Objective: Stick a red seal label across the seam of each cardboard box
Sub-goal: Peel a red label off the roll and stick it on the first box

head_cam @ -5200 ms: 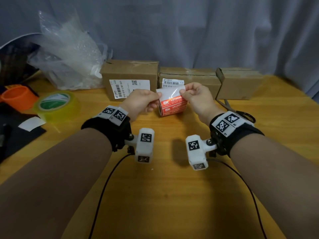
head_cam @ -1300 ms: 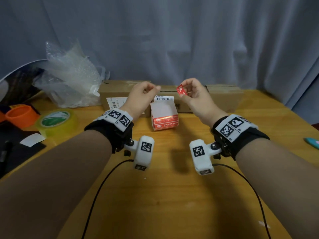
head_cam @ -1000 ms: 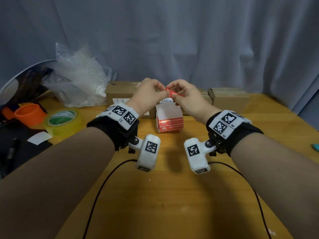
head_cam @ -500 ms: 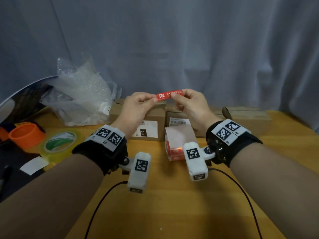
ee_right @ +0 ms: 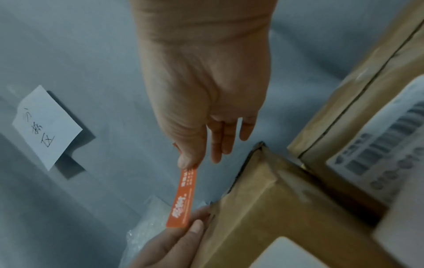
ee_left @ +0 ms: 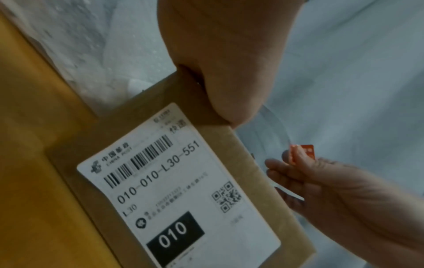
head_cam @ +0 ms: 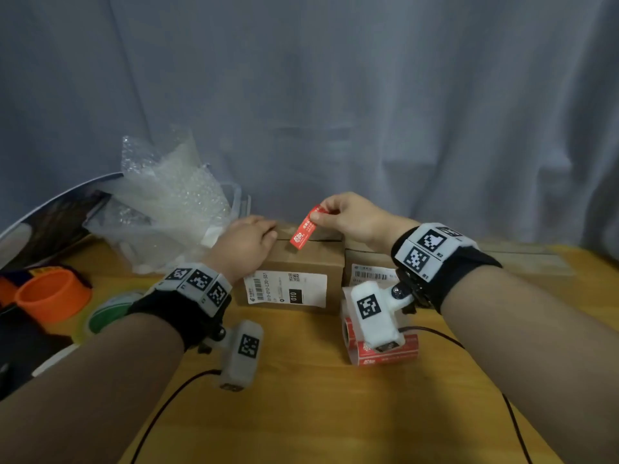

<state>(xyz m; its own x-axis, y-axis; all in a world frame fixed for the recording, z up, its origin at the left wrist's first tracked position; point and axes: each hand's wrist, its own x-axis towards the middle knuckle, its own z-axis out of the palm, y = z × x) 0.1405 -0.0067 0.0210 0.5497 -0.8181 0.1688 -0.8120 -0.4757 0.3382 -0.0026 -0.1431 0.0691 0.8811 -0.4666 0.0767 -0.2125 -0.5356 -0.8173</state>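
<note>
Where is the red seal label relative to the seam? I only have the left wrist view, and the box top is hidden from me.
Observer: The head view shows the red seal label hanging tilted from the right hand, with its lower end over the seam. I cannot tell whether it touches.
Operator: What is my left hand doing up there?
Observer: The left hand rests on the left end of the cardboard box, fingertips beside the label's lower end.
Operator: Is the neighbouring box sealed?
Observer: In the right wrist view, the visible stretch of the second box seam carries no red label.
</note>
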